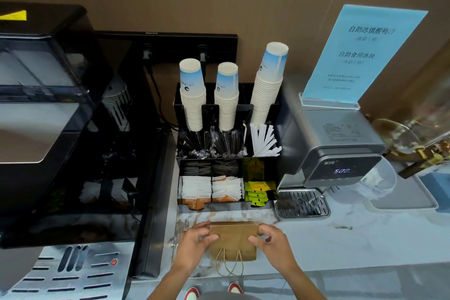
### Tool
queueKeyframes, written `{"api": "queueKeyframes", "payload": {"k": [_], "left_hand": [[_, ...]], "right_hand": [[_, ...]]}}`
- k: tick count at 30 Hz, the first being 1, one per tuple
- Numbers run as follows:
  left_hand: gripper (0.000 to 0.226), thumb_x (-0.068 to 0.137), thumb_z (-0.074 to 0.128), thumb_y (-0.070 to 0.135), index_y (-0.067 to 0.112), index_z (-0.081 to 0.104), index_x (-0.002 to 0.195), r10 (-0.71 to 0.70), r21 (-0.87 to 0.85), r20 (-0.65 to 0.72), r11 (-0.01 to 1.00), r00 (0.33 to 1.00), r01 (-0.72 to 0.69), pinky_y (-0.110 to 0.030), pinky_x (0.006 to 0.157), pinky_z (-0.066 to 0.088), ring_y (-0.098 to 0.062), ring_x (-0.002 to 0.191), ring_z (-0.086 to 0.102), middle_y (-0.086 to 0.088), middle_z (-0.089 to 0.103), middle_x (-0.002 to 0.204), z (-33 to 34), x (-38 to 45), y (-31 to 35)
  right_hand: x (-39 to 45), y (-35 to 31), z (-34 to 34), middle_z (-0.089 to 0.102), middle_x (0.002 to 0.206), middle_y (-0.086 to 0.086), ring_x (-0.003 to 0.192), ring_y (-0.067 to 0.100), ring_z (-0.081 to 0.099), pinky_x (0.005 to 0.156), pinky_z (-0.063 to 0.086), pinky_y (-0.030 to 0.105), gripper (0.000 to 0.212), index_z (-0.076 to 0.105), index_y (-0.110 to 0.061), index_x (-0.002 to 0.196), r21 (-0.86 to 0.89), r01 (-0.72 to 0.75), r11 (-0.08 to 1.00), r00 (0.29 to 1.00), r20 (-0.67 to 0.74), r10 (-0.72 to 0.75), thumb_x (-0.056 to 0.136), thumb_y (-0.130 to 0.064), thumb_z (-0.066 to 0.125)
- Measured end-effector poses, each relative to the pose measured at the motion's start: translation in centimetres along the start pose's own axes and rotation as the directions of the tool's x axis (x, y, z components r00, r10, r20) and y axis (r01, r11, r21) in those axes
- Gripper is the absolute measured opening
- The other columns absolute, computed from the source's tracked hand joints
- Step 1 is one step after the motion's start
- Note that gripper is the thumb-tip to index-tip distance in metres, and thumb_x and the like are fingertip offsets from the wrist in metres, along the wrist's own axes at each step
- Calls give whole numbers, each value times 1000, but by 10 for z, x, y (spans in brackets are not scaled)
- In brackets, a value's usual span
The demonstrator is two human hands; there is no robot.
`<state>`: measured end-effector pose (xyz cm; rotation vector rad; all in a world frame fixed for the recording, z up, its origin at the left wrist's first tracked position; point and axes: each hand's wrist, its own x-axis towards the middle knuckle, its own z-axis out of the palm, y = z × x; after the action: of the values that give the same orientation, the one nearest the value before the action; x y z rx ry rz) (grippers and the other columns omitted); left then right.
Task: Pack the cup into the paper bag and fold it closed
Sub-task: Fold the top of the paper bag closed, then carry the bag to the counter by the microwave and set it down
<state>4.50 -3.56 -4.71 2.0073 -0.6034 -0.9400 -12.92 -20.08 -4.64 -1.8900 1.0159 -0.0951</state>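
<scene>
While the paper bag (pixel 233 241) lies flat on the marble counter (pixel 341 243), both hands grip it from opposite sides. The left hand (pixel 194 242) pinches the bag's left edge, thumb on top, fingers curled under or behind. The right hand (pixel 272 241) pinches the right edge the same way. The bag's long axis runs away from the person; the twine handles (pixel 230 263) trail over the near counter edge, so the mouth seems to face the person and the far end looks folded or creased. Both hands sit equally near it, one per side.

No cup is visible in or beside the bag. Whether one is already inside, I cannot tell; the bag looks too flat for that. Judgement: the bag has yet to be opened, and a cup would have to come from the stacks straight ahead, beyond the bag, about equally reachable by either hand.

Further back stands a black organiser (pixel 185 105). Front compartments: white and orange sachets (pixel 211 190) at left and middle, yellow-green packets (pixel 258 192) at right. Middle row: dark wrapped stirrers (pixel 211 146), white wrapped straws (pixel 264 139). Rear: three stacks of paper cups (pixel 226 100), upside down, the right-hand stack tallest and leaning.

A water dispenser (pixel 341 153) stands right of it, reading 500, with a blue sign (pixel 360 56) on top. A coffee machine (pixel 48 117) fills the left.
</scene>
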Motion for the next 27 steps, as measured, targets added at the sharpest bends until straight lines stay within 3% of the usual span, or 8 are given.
{"api": "queueKeyframes", "payload": {"k": [2, 6, 9, 12, 17, 21, 23, 27], "left_hand": [[53, 84, 78, 17, 38, 60, 39, -11, 2, -47, 1000, 999, 11, -31, 106, 47, -23, 118, 64, -7, 74, 115, 2, -2, 4], [59, 83, 78, 12, 32, 53, 34, -30, -32, -66, 999, 997, 28, -19, 79, 40, -22, 93, 56, 9, 54, 85, 2, 1, 7], [46, 84, 78, 14, 22, 63, 41, -17, -45, -68, 999, 998, 14, -18, 86, 40, -16, 95, 55, 10, 58, 88, -2, 0, 14], [24, 86, 75, 14, -3, 75, 69, -9, -91, -81, 996, 997, 2, -26, 107, 39, -13, 117, 57, 4, 66, 118, -12, 3, 34], [34, 91, 69, 8, 10, 73, 57, 124, -212, -116, 966, 986, -146, -30, 107, 46, -20, 122, 62, -8, 69, 128, -38, -1, 91], [31, 92, 68, 12, 20, 75, 64, 253, -236, -207, 925, 945, -299, -23, 74, 48, -8, 80, 65, 3, 75, 81, -62, 1, 142], [48, 94, 66, 13, 22, 51, 49, 342, -201, -229, 900, 911, -388, -27, 57, 33, -4, 54, 43, 14, 48, 53, -75, 1, 169], [48, 91, 64, 31, 5, 43, 56, 476, -164, -302, 827, 826, -537, -35, 64, 27, -19, 60, 36, -12, 39, 58, -103, -4, 225]], "right_hand": [[-2, 0, 4, 61, 63, -23, 66, -5, 54, 62, 39, 10, 41, 52, -36, 56, 40, -8, 999, 999, -44, 9, 80, -14, 77], [-4, -1, 11, 51, 57, -15, 60, 0, 47, 61, 36, 16, 38, 46, -23, 61, 91, -12, 996, 996, -92, 20, 83, -11, 74], [-4, -9, 7, 48, 53, -17, 56, 0, 44, 58, 33, 17, 44, 41, -23, 57, 107, 23, 994, 990, -141, -8, 84, -8, 72], [-1, -26, -4, 44, 53, -11, 55, 3, 39, 59, 33, 23, 47, 37, -22, 55, 149, 65, 987, 983, -182, -37, 84, -6, 70], [4, -81, -39, 37, 54, -11, 56, 10, 36, 60, 34, 31, 48, 35, -24, 56, 204, 183, 962, 959, -251, -129, 85, -4, 67], [5, -131, -67, 32, 51, -12, 51, 6, 31, 52, 29, 21, 45, 35, -21, 58, 231, 295, 927, 921, -327, -211, 86, -2, 64], [5, -159, -84, 33, 50, -13, 49, 4, 30, 49, 28, 15, 44, 35, -22, 58, 251, 347, 903, 896, -373, -241, 86, -1, 63], [-1, -221, -122, 38, 62, 4, 61, 16, 36, 63, 31, 32, 30, 38, -7, 65, 260, 462, 848, 836, -448, -318, 85, -8, 61]]}}
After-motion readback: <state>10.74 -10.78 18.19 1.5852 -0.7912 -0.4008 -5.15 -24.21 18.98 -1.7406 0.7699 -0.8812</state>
